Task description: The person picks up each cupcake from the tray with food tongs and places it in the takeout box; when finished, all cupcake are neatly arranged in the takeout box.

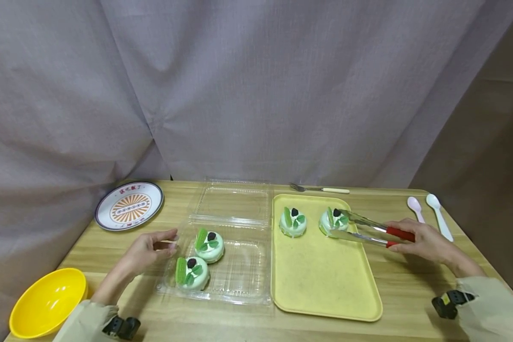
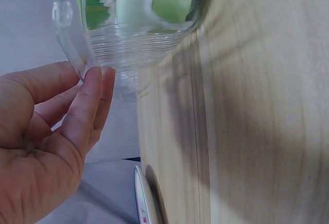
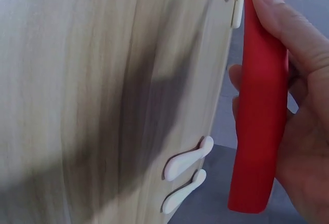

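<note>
My right hand (image 1: 425, 240) grips red-handled metal tongs (image 1: 361, 237) on the right side. Their spread arms reach over the yellow tray (image 1: 325, 280), one tip on each side of a round green cake (image 1: 328, 223) with a dark berry. A second such cake (image 1: 292, 223) sits left of it on the tray. My left hand (image 1: 147, 251) pinches the left rim of an unlidded clear plastic box (image 1: 239, 270), thumb and fingertips at the edge in the left wrist view. Two similar cakes, a rear one (image 1: 209, 249) and a front one (image 1: 193, 275), stand in the box's left half.
A patterned white plate (image 1: 129, 206) lies back left, and a yellow bowl (image 1: 49, 304) stands front left. Behind the tray is a fork (image 1: 320, 189). At the right edge lie a pink spoon (image 1: 415, 207) and a pale green spoon (image 1: 439, 218). A grey curtain (image 1: 256, 95) hangs behind.
</note>
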`<state>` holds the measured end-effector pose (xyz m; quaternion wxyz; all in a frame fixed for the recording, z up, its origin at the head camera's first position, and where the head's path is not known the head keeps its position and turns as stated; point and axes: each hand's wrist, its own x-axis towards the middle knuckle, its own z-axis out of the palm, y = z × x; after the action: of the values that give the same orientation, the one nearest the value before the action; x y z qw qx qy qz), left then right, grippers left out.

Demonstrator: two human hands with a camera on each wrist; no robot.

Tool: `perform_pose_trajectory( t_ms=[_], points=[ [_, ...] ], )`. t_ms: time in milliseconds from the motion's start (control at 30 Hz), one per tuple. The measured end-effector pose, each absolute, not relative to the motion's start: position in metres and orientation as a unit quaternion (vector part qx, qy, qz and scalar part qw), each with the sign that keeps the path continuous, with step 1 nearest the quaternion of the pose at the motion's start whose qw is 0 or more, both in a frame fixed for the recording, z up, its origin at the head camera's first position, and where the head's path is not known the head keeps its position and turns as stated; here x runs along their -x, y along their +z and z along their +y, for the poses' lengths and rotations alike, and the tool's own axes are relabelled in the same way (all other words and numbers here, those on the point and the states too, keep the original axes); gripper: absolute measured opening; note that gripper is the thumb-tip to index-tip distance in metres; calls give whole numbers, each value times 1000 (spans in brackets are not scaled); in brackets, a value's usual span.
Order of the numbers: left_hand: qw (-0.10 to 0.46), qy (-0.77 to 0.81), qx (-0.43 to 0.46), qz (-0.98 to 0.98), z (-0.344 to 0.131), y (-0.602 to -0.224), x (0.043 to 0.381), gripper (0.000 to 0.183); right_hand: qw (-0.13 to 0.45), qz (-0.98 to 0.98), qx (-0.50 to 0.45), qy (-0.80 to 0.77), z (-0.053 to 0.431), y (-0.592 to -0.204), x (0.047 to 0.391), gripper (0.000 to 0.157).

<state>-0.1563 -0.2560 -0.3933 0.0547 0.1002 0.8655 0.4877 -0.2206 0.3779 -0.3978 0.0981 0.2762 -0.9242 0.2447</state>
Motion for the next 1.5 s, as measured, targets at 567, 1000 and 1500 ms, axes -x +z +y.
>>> perform_pose_trajectory(
  t_ms=[567, 1000, 1500],
  points=[
    [61, 489, -93, 865, -255, -394, 157, 54, 149, -907, -247, 306, 333, -384, 170, 52],
    [51, 492, -91, 864, -254, -394, 156, 52, 70, -903, -345, 247, 182, -355, 144, 47],
    [56, 500, -94, 859, -255, -395, 157, 52, 37, -929, -350, 116, 133, -335, 140, 42]
  ],
)
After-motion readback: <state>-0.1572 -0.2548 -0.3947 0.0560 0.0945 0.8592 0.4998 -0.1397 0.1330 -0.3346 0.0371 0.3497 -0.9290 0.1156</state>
